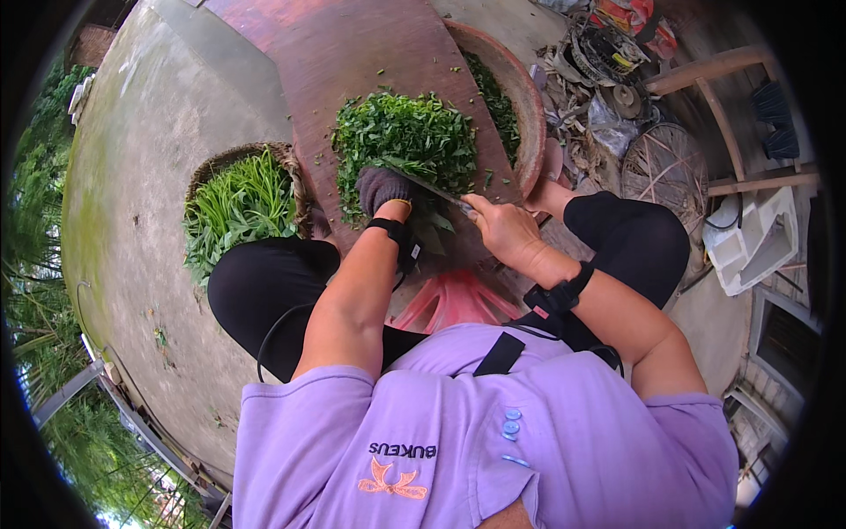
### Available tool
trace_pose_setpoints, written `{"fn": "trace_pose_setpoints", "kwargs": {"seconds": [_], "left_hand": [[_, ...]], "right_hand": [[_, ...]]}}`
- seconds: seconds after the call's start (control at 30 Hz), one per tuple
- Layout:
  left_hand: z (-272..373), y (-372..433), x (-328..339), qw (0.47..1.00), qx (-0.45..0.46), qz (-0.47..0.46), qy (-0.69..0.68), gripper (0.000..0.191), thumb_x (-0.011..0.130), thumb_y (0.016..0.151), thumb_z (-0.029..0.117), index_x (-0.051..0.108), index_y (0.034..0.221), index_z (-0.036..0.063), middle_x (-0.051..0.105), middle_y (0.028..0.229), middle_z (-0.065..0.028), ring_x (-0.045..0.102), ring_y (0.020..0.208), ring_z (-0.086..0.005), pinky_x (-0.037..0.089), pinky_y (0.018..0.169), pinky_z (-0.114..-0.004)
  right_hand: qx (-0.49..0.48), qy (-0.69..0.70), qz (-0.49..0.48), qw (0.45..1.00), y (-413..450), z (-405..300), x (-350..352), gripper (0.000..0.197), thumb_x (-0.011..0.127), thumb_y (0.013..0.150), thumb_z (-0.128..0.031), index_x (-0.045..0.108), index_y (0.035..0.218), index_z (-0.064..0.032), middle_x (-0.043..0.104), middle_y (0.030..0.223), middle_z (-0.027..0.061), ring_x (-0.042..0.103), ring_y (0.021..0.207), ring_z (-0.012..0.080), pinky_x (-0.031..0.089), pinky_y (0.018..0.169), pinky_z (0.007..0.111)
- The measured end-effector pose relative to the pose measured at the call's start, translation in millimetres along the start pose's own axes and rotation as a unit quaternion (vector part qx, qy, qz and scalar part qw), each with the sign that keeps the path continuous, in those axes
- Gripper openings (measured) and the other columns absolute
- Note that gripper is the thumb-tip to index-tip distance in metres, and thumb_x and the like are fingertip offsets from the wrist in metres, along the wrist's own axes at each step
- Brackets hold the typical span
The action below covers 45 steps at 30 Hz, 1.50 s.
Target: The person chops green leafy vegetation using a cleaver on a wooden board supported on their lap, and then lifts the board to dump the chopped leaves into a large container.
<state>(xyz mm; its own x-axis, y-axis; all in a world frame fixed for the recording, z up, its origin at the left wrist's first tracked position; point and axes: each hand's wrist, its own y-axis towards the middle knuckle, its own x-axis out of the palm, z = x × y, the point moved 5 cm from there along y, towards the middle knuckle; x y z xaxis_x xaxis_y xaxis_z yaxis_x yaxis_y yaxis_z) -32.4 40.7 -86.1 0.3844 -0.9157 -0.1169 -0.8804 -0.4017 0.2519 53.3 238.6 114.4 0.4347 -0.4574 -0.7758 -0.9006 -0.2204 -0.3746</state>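
My right hand (507, 228) grips a knife by its handle. The blade (426, 183) slants up and left across the greens, its tip close to my left hand (383, 190). That hand wears a dark knitted glove and is closed around a bunch of leafy greens (433, 228), whose uncut leaves stick out toward me under the wrist. Just beyond the blade, a heap of finely chopped greens (406, 135) lies on a long reddish-brown wooden board (344, 53). Loose bits are scattered around the heap. The glove hides most of the fingers.
Left of the board stands a woven basket (291, 159) filled with long-stemmed greens (241, 198). A round, wide tub (529, 109) with chopped greens sits partly under the board's right side. Pink plastic (456, 301) lies between my legs. Clutter (605, 86) and a white crate-like object (753, 241) are at right.
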Motion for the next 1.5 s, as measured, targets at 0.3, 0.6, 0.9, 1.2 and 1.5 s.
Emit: {"fn": "trace_pose_setpoints", "kwargs": {"seconds": [0.3, 0.6, 0.9, 1.2, 1.5], "left_hand": [[28.6, -9.3, 24.0, 0.817, 0.239, -0.079, -0.518, 0.024, 0.054, 0.081, 0.022, 0.062, 0.093, 0.0033, 0.066, 0.077, -0.0087, 0.063, 0.068, -0.0255, 0.053, 0.058, -0.046], [-20.8, 17.9, 34.5, 0.637, 0.287, -0.177, -0.693, 0.047, 0.072, 0.071, 0.039, 0.067, 0.106, 0.0086, 0.068, 0.104, -0.0148, 0.065, 0.098, -0.0321, 0.053, 0.081, -0.04], [-61.8, 32.1, 41.3, 0.569, 0.329, -0.163, -0.736, 0.055, 0.071, 0.072, 0.048, 0.069, 0.11, 0.0087, 0.068, 0.11, -0.0142, 0.063, 0.101, -0.0352, 0.048, 0.088, -0.042], [-93.8, 25.2, 4.6, 0.513, 0.313, -0.188, -0.776, 0.082, 0.081, 0.063, 0.037, 0.05, 0.133, 0.0076, 0.066, 0.112, -0.0162, 0.064, 0.1, -0.0361, 0.051, 0.085, -0.042], [-94.5, 39.3, -2.2, 0.683, 0.277, -0.168, -0.655, 0.104, 0.078, 0.064, 0.039, 0.026, 0.149, 0.0079, 0.042, 0.143, -0.0231, 0.045, 0.127, -0.0421, 0.042, 0.101, -0.048]], "right_hand": [[0.044, 0.052, -0.045, 0.997, 51.2, 26.7, 52.4, 0.033, 0.047, 0.096, -0.031, 0.053, 0.128, -0.0227, 0.068, 0.095, 0.0216, 0.064, 0.09, 0.0429, 0.05, 0.076, 0.054], [0.047, 0.143, -0.045, 0.988, 81.8, 9.2, 45.3, 0.035, 0.05, 0.097, -0.035, 0.06, 0.122, -0.013, 0.068, 0.103, 0.0182, 0.065, 0.098, 0.036, 0.05, 0.083, 0.044], [0.248, 0.443, 0.054, 0.86, 28.4, 92.4, 48.7, 0.033, 0.051, 0.097, -0.03, 0.062, 0.123, -0.0103, 0.056, 0.066, 0.0061, 0.055, 0.051, 0.0155, 0.044, 0.04, 0.031], [0.081, 0.29, 0.027, 0.953, 35.3, 54.1, 65.8, 0.035, 0.052, 0.095, -0.028, 0.063, 0.116, -0.0016, 0.068, 0.088, 0.0222, 0.067, 0.08, 0.0348, 0.052, 0.068, 0.041], [-0.016, 0.186, 0.143, 0.972, 40.8, 52.4, 48.6, 0.039, 0.051, 0.097, -0.031, 0.058, 0.126, -0.007, 0.069, 0.082, 0.0171, 0.067, 0.075, 0.0342, 0.052, 0.065, 0.044]]}}
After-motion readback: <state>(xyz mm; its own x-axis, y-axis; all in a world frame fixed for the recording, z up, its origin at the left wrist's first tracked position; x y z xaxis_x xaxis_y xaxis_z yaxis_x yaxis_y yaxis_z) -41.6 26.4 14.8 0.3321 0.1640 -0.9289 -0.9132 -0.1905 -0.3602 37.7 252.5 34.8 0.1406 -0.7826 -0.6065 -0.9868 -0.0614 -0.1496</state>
